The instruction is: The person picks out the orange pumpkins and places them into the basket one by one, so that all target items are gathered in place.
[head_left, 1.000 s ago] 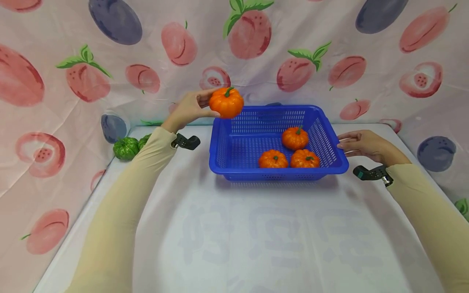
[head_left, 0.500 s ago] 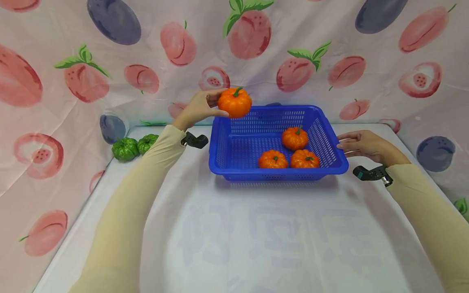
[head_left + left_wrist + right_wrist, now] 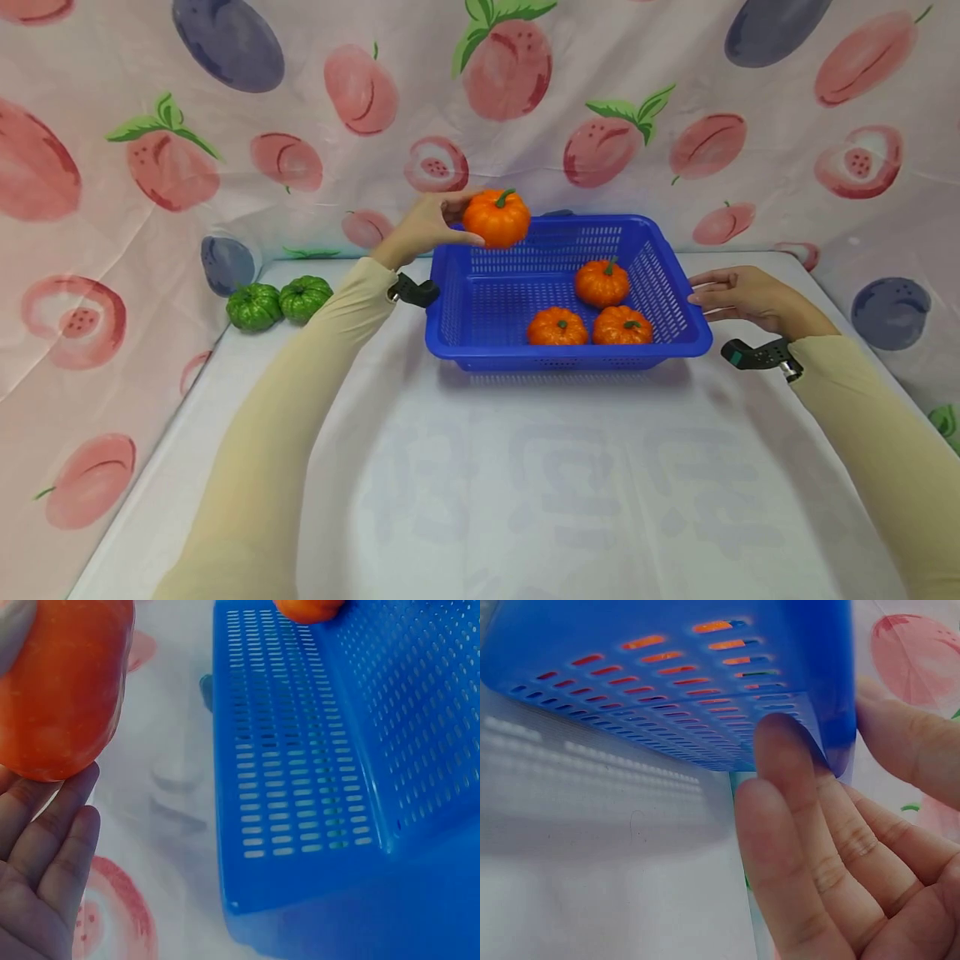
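My left hand point(image 3: 429, 225) holds an orange mini pumpkin point(image 3: 497, 219) with a green stem, thumb below and fingers behind. The pumpkin is in the air over the back left part of a blue plastic basket point(image 3: 570, 357). In the left wrist view that pumpkin point(image 3: 64, 690) fills the upper left, apart from the basket point(image 3: 225, 787). Three more orange pumpkins, among them the rear one point(image 3: 602, 283), sit in the basket's right half. My right hand point(image 3: 750, 300) grips the basket's right rim; in the right wrist view its fingers point(image 3: 780, 825) lie under the rim, the thumb at its edge.
Two green pumpkins, a left one point(image 3: 254, 307) and a right one point(image 3: 305, 298), lie side by side at the table's back left. A white cloth covers the table point(image 3: 555, 483). Behind and beside it hangs a fruit-print curtain point(image 3: 330, 192).
My left hand has carried the orange pumpkin to the right, over the basket, and slightly lower. Both green pumpkins now show fully. The right hand and basket stay in place.
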Action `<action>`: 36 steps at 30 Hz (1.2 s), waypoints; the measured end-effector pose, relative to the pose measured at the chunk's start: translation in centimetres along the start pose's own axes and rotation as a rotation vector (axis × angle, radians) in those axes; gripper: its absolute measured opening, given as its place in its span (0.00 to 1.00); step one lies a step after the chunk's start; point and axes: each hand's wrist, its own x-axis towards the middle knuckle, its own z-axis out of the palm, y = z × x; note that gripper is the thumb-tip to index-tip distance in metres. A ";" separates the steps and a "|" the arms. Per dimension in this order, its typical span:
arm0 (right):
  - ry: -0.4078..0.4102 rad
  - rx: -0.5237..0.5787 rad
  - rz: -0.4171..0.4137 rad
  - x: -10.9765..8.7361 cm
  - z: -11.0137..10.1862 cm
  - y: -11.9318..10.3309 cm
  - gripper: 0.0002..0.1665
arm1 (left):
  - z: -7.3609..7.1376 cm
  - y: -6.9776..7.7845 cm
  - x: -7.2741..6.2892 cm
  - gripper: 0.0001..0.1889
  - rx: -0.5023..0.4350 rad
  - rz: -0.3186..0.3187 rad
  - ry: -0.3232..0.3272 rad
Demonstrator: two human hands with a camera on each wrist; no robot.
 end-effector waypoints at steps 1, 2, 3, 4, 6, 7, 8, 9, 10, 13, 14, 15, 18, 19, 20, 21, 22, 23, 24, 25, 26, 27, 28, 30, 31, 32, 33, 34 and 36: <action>0.002 0.000 -0.001 0.0 0.0 0.0 0.44 | 0.1 -0.4 0.3 0.37 0.001 0.008 0.000; 0.000 -0.002 -0.003 0.0 0.0 0.0 0.44 | 0.2 -0.7 0.5 0.37 0.008 0.016 -0.004; 0.001 0.000 -0.003 0.0 0.0 0.1 0.44 | 0.3 -0.8 0.6 0.37 0.011 0.022 -0.010; 0.002 0.000 -0.004 0.0 0.0 0.1 0.44 | 0.4 -1.0 0.8 0.37 0.012 0.026 -0.016; 0.004 -0.001 -0.005 0.0 0.0 0.1 0.44 | 0.6 -1.1 1.0 0.37 0.014 0.031 -0.025; 0.006 -0.001 -0.005 0.0 0.0 0.1 0.44 | 0.7 -1.2 1.2 0.37 0.019 0.031 -0.029; 0.007 -0.001 -0.005 0.0 0.0 0.1 0.44 | 0.7 -1.2 1.3 0.37 0.022 0.029 -0.037; 0.010 0.002 -0.002 0.0 0.0 0.2 0.44 | 0.8 -1.2 1.4 0.37 0.025 0.026 -0.044; 0.012 0.000 -0.003 0.0 0.0 0.2 0.44 | 0.9 -1.2 1.5 0.37 0.030 0.024 -0.051; 0.013 -0.001 -0.006 0.1 0.0 0.2 0.44 | 1.1 -1.3 2.0 0.38 0.039 0.014 -0.065; 0.013 -0.002 -0.007 0.1 0.0 0.2 0.44 | 1.2 -1.4 2.1 0.38 0.035 0.008 -0.071; 0.012 -0.002 -0.007 0.1 0.0 0.2 0.44 | 1.2 -1.4 2.2 0.38 0.031 0.005 -0.076; 0.012 -0.005 -0.007 0.2 0.0 0.2 0.44 | 1.5 -1.5 2.6 0.39 0.027 -0.001 -0.088; 0.012 -0.005 -0.007 0.2 0.0 0.3 0.44 | 1.7 -1.5 2.6 0.38 0.017 0.003 -0.094; 0.012 -0.006 -0.007 0.2 0.0 0.3 0.44 | 1.8 -1.5 2.7 0.38 0.016 0.006 -0.099; 0.012 -0.007 -0.007 0.2 0.0 0.3 0.44 | 1.9 -1.5 2.8 0.38 0.019 0.012 -0.103; 0.013 -0.008 -0.006 0.2 0.0 0.3 0.44 | 2.0 -1.5 2.9 0.38 0.021 0.013 -0.105; 0.013 -0.011 -0.006 0.2 0.0 0.3 0.44 | 2.1 -1.5 3.0 0.38 0.028 0.013 -0.106; 0.014 -0.013 -0.006 0.2 0.0 0.3 0.44 | 2.2 -1.5 3.1 0.38 0.032 0.012 -0.108; 0.016 -0.014 -0.007 0.2 0.0 0.3 0.44 | 2.3 -1.5 3.2 0.38 0.040 0.008 -0.112; 0.016 -0.015 -0.007 0.2 -0.1 0.3 0.44 | 2.3 -1.5 3.3 0.38 0.051 0.003 -0.114; 0.017 -0.015 -0.006 0.3 -0.1 0.3 0.44 | 2.4 -1.5 3.4 0.38 0.055 -0.002 -0.118; 0.018 -0.015 -0.005 0.3 -0.1 0.3 0.44 | 2.5 -1.5 3.6 0.38 0.052 -0.007 -0.121; 0.020 -0.016 -0.004 0.3 0.0 0.3 0.44 | 2.7 -1.5 3.7 0.38 0.062 -0.013 -0.127; 0.020 -0.016 -0.004 0.3 0.0 0.3 0.44 | 2.8 -1.6 3.8 0.38 0.062 -0.015 -0.129; 0.020 -0.016 -0.003 0.3 0.0 0.3 0.44 | 2.9 -1.6 3.9 0.38 0.057 -0.017 -0.131; 0.021 -0.016 -0.002 0.2 0.0 0.3 0.44 | 3.0 -1.6 4.0 0.38 0.055 -0.018 -0.138; 0.021 -0.017 -0.002 0.2 0.0 0.3 0.44 | 3.1 -1.7 4.1 0.38 0.059 -0.018 -0.141; 0.022 -0.019 -0.003 0.2 0.0 0.2 0.43 | 3.4 -1.8 4.3 0.38 0.057 -0.012 -0.147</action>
